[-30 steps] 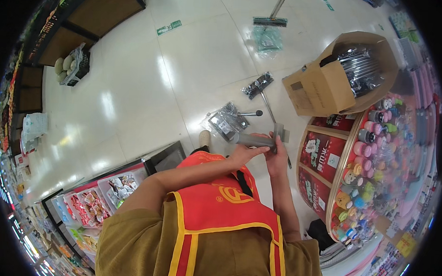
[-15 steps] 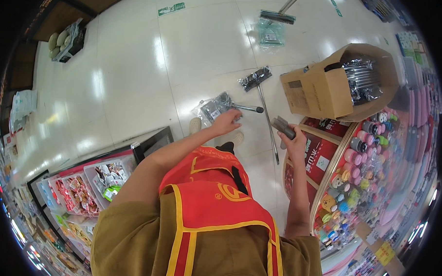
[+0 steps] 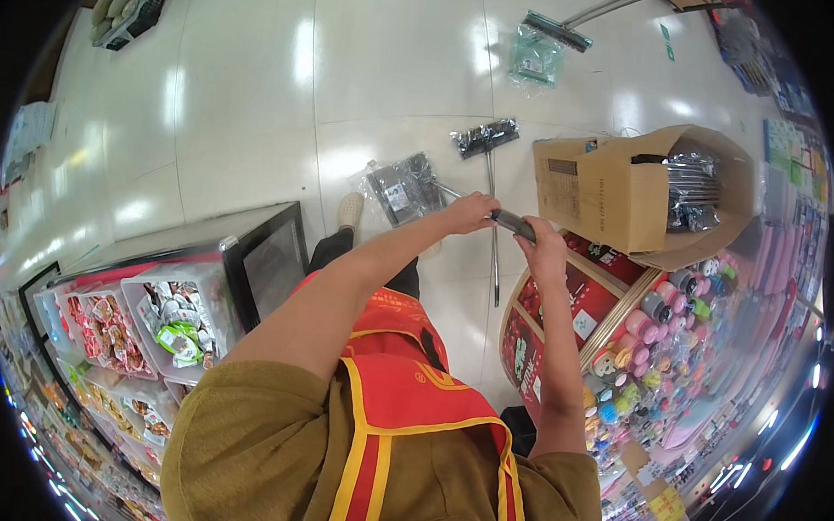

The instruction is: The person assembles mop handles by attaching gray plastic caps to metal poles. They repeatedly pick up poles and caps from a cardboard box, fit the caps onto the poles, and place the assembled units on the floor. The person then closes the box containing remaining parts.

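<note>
While a dark flat packet (image 3: 513, 224) was gripped between the left hand (image 3: 469, 212) and right hand (image 3: 544, 251) above the round display stand (image 3: 562, 311), several packets remained in the cardboard box (image 3: 612, 203), and others lay on the floor (image 3: 257, 117).

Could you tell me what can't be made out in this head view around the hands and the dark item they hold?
- Dark item: kind unclear, both hands cover its ends.
- Left hand grip: fingers curl out of sight.
- Cardboard box contents: glare on plastic hides them.
</note>
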Demonstrator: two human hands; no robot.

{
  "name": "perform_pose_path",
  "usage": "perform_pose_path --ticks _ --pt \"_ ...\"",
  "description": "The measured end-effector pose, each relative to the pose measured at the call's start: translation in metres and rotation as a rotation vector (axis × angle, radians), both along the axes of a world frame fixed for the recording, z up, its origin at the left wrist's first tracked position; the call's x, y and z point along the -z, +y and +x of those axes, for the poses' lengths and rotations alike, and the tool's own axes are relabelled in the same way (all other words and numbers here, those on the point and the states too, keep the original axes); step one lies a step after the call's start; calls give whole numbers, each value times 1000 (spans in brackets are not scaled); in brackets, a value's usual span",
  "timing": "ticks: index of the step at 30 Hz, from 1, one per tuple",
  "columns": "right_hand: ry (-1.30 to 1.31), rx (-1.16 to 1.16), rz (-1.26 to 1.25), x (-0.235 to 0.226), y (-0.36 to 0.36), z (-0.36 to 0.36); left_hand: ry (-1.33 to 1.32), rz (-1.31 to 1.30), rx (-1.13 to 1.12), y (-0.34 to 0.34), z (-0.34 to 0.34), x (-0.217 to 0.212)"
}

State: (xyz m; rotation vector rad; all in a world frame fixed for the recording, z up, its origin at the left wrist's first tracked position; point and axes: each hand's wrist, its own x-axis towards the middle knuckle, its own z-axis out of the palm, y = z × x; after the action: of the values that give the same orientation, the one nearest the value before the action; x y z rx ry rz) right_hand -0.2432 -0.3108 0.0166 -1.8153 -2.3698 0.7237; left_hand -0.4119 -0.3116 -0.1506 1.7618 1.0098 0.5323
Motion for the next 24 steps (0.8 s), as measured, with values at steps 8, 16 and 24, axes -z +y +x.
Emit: perform_pose_path --ticks 8,16,24 --pt "-398 -301 67 7 -2 -32 3 9 -37 -9 7 1" --pt "-8 -223 171 -4 5 -38 -121 16 -140 -7 1 10" --pt "93 655 -88 1 -12 3 -162 71 -185 -12 5 11"
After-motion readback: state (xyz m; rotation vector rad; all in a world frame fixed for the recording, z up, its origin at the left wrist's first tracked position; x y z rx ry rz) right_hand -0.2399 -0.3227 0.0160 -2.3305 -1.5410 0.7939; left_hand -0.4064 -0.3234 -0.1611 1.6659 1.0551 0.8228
